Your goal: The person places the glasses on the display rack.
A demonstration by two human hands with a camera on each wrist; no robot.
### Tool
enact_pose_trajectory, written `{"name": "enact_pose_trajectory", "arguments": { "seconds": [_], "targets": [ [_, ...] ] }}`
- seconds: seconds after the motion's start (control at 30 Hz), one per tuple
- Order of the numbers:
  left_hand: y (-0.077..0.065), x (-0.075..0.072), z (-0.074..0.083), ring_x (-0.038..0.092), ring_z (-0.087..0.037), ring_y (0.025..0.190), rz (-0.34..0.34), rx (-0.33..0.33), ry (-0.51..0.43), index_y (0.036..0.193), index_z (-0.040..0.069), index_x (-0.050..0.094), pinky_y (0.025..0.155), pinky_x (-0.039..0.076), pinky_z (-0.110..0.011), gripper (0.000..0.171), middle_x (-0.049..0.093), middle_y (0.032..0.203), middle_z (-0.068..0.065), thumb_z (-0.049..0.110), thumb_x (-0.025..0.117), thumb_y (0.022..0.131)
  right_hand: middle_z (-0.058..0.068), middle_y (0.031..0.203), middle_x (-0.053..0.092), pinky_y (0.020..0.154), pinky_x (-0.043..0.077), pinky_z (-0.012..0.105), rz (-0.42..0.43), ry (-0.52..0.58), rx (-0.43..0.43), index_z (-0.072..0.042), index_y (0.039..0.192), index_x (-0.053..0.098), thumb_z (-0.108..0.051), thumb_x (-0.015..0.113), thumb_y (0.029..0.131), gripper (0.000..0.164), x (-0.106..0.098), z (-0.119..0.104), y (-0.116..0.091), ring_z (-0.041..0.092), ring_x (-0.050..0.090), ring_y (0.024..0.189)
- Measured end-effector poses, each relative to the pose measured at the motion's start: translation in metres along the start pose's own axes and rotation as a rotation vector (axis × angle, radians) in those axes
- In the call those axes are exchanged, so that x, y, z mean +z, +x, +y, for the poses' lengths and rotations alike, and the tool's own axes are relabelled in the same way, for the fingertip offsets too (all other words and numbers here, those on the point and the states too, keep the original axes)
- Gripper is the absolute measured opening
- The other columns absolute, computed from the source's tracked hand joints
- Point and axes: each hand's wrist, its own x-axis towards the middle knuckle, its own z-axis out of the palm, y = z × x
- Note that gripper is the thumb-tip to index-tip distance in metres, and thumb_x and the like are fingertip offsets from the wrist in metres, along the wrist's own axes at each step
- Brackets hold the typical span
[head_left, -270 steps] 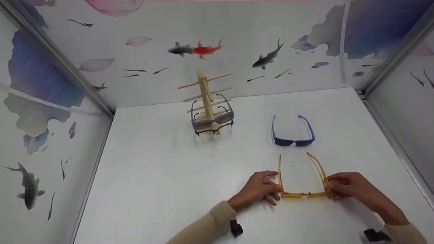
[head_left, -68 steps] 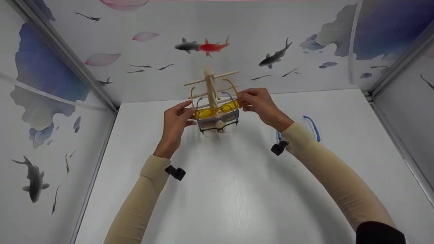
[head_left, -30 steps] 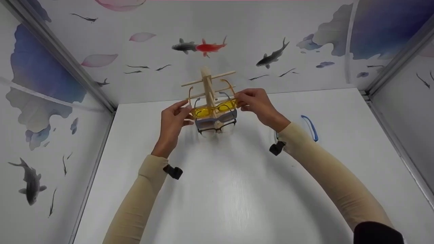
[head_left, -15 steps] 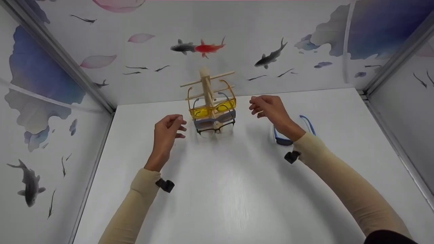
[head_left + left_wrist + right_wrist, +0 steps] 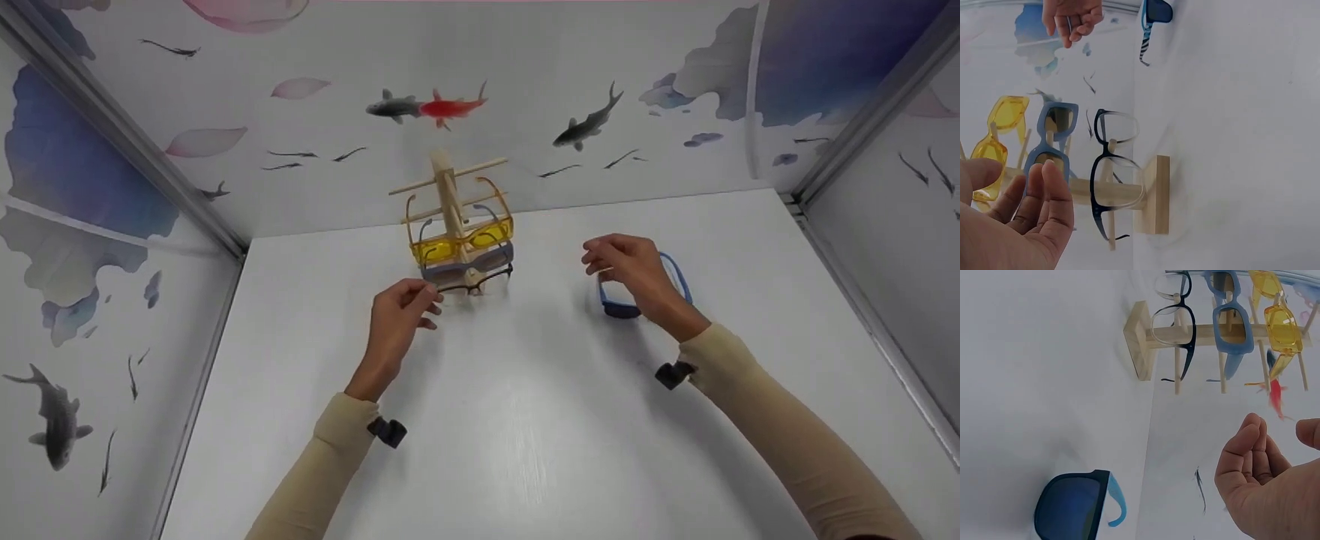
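Yellow sunglasses (image 5: 491, 235) hang on the wooden display rack (image 5: 447, 191). Below them sit blue-grey sunglasses (image 5: 495, 259), and lowest are black-framed clear eyeglasses (image 5: 474, 288). My left hand (image 5: 394, 319), fingers loosely bent and holding nothing, overlaps the left end of the eyeglasses in the head view. In the left wrist view the fingers (image 5: 1055, 194) pass in front of the blue-grey pair. My right hand (image 5: 637, 274), also holding nothing, is over the blue sunglasses (image 5: 619, 309) on the table and hides part of them. Their dark lens (image 5: 1069, 506) shows in the right wrist view.
The rack stands near the back wall on a white table (image 5: 480, 450). Its top peg (image 5: 487, 166) is bare. Side walls with metal edge rails (image 5: 870, 322) enclose the table left and right.
The yellow sunglasses went from the table onto the rack, and both hands let go of them. Since then my right hand has moved right and nearer, over the blue sunglasses; my left hand has dropped lower.
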Motion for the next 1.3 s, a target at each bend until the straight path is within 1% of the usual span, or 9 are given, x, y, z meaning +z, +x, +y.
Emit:
{"name": "enact_pose_trajectory", "arguments": {
  "seconds": [0.17,0.3,0.47,0.63,0.8,0.93,1.07,1.17,1.3],
  "targets": [
    [-0.002,0.012,-0.006,0.073,-0.028,0.098,-0.022,-0.009,-0.002,0.121,0.003,0.075,0.077,0.065,-0.03,0.019,0.076,0.113,-0.018,0.017,0.065,0.113,0.018,0.117,0.074,0.089,0.063,0.032,0.008,0.012,0.018,0.003,0.132,0.072,-0.035,0.066,0.113,0.043,-0.008,0.009,-0.011,0.022,0.073,0.101],
    [-0.003,0.022,-0.009,0.074,-0.027,0.099,-0.054,-0.035,-0.001,0.126,0.0,0.074,0.08,0.066,-0.033,0.023,0.076,0.114,-0.016,0.017,0.065,0.113,0.019,0.118,0.074,0.091,0.064,0.034,0.013,0.037,0.029,0.005,0.134,0.071,-0.034,0.066,0.113,0.044,-0.017,0.018,-0.019,0.022,0.072,0.101],
    [-0.004,0.039,-0.014,0.074,-0.026,0.099,-0.103,-0.038,-0.004,0.128,0.002,0.074,0.083,0.066,-0.036,0.024,0.076,0.113,-0.013,0.019,0.066,0.113,0.012,0.117,0.075,0.094,0.063,0.031,0.039,0.032,0.043,0.004,0.134,0.071,-0.034,0.066,0.113,0.043,-0.031,0.03,-0.028,0.018,0.073,0.101],
    [-0.004,0.059,-0.021,0.074,-0.026,0.098,-0.163,-0.005,-0.01,0.121,0.004,0.075,0.08,0.066,-0.034,0.019,0.076,0.11,-0.013,0.019,0.068,0.112,0.003,0.111,0.077,0.092,0.063,0.028,0.084,0.042,0.071,0.001,0.133,0.072,-0.036,0.066,0.113,0.043,-0.05,0.04,-0.038,0.015,0.073,0.1],
    [-0.005,0.08,-0.027,0.074,-0.027,0.097,-0.199,0.006,-0.014,0.12,0.003,0.076,0.078,0.066,-0.033,0.02,0.077,0.109,-0.014,0.02,0.069,0.111,0.004,0.112,0.078,0.091,0.063,0.026,0.119,0.044,0.097,0.0,0.132,0.072,-0.039,0.067,0.112,0.043,-0.07,0.052,-0.049,0.015,0.073,0.101],
    [-0.003,0.095,-0.033,0.075,-0.028,0.097,-0.216,-0.01,-0.024,0.121,0.003,0.076,0.078,0.066,-0.032,0.021,0.077,0.11,-0.017,0.02,0.069,0.111,0.003,0.111,0.079,0.09,0.064,0.027,0.153,0.09,0.112,0.0,0.13,0.073,-0.035,0.07,0.111,0.04,-0.086,0.062,-0.059,0.015,0.074,0.1],
    [0.0,0.11,-0.038,0.075,-0.028,0.097,-0.228,-0.024,-0.033,0.121,0.003,0.077,0.079,0.066,-0.033,0.022,0.078,0.108,-0.014,0.02,0.071,0.11,0.004,0.11,0.079,0.088,0.064,0.026,0.203,0.127,0.112,0.0,0.128,0.073,-0.034,0.073,0.109,0.039,-0.1,0.069,-0.068,0.015,0.074,0.101],
    [0.003,0.121,-0.043,0.075,-0.027,0.097,-0.238,-0.037,-0.039,0.123,0.0,0.076,0.079,0.066,-0.033,0.026,0.078,0.107,-0.012,0.021,0.071,0.11,0.006,0.111,0.079,0.087,0.064,0.023,0.238,0.147,0.114,0.001,0.131,0.072,-0.034,0.074,0.108,0.042,-0.109,0.074,-0.072,0.016,0.074,0.103],
    [0.006,0.134,-0.048,0.074,-0.025,0.097,-0.258,-0.051,-0.049,0.128,-0.004,0.074,0.08,0.066,-0.032,0.029,0.078,0.11,-0.013,0.018,0.07,0.11,0.003,0.111,0.079,0.087,0.063,0.021,0.295,0.155,0.126,-0.001,0.131,0.072,-0.033,0.074,0.108,0.039,-0.12,0.082,-0.076,0.015,0.073,0.102]
  ]
}}
